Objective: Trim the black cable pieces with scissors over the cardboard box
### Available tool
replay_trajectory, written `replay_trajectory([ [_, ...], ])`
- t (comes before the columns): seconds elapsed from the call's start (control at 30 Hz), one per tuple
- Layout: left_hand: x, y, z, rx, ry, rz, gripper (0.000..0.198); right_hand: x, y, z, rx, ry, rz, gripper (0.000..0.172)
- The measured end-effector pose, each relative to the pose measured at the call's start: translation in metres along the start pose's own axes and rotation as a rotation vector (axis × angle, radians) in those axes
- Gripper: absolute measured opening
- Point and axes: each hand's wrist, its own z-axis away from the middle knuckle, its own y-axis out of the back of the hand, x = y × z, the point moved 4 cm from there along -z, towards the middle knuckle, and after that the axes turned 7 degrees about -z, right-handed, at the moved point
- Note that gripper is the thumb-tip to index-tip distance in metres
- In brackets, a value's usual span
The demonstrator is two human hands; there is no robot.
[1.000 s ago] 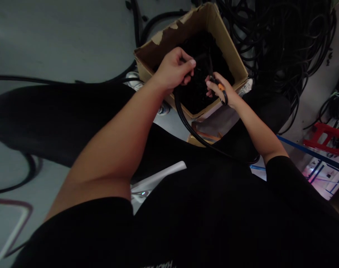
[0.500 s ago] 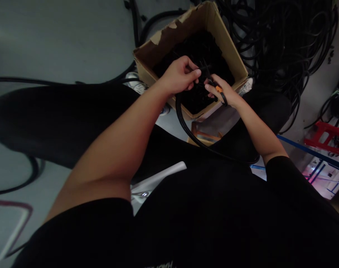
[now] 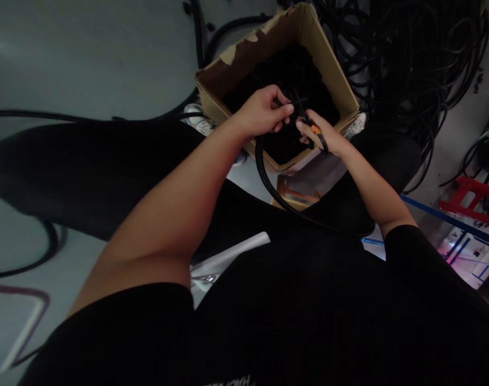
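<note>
Over the cardboard box, my left hand [image 3: 266, 111] is closed on a black cable [image 3: 271, 188], which curves down from below it and across my lap. The cable's end points right from the fingertips, close to the blades. Scissors [image 3: 316, 130] with black and orange handles sit in my right hand [image 3: 327, 134], fingers wrapped about the grips. Their dark blades point up and left beside the cable end; against the dark contents I cannot tell whether they touch it. Below both hands, black pieces [image 3: 284, 147] fill the lower part of the box [image 3: 333, 59].
A big heap of black cables [image 3: 409, 69] lies on the floor at upper right. More black cable [image 3: 236, 24] runs behind the box. My shoes flank the box, and a wooden piece [image 3: 295, 194] shows under it. A red plastic stool [image 3: 473, 199] stands at far right.
My left hand has shifted slightly right with the cable, bringing its end nearer the scissors. My right hand stays almost in place. The whole view has moved a little.
</note>
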Motion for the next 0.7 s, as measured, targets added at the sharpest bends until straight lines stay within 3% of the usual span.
replay_trajectory([
  [0.1, 0.001, 0.001, 0.000, -0.024, -0.022, -0.016, 0.064, 0.010, -0.001, -0.003, 0.001, 0.037, 0.029, 0.076],
  [0.33, 0.007, 0.012, 0.001, -0.057, 0.013, -0.014, 0.044, 0.022, -0.002, -0.003, 0.138, 0.006, -0.002, 0.072],
  [0.5, 0.016, 0.012, 0.005, -0.065, 0.100, -0.059, 0.034, 0.016, -0.004, -0.005, 0.055, 0.060, -0.020, 0.076],
  [0.7, 0.024, 0.014, 0.014, -0.129, 0.176, 0.000, 0.035, -0.002, 0.011, -0.003, 0.108, 0.144, 0.147, 0.067],
])
